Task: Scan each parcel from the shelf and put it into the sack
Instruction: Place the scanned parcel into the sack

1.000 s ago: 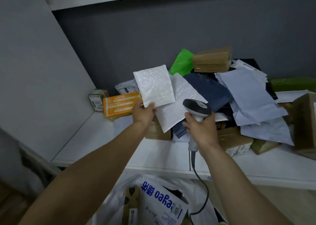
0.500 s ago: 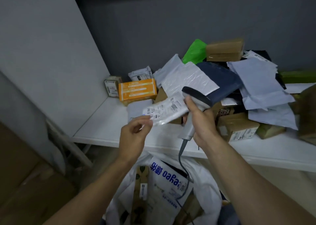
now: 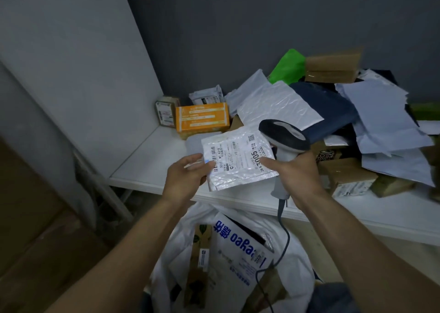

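Over white shelf (image 3: 152, 160), label-up white bubble mailer (image 3: 238, 162) pinched in left grip (image 3: 185, 181), beside grey scanner (image 3: 283, 134) clasped in right grip (image 3: 295, 177).

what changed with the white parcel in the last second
The left hand brought the parcel down from over the pile and flipped it, so its label now faces up beside the scanner. The right hand kept its grip on the scanner; the pile and sack stayed put.

One left hand (image 3: 185, 181), one right hand (image 3: 297, 172), one scanner (image 3: 285, 134), one sack (image 3: 300, 265), one held parcel (image 3: 238, 165).
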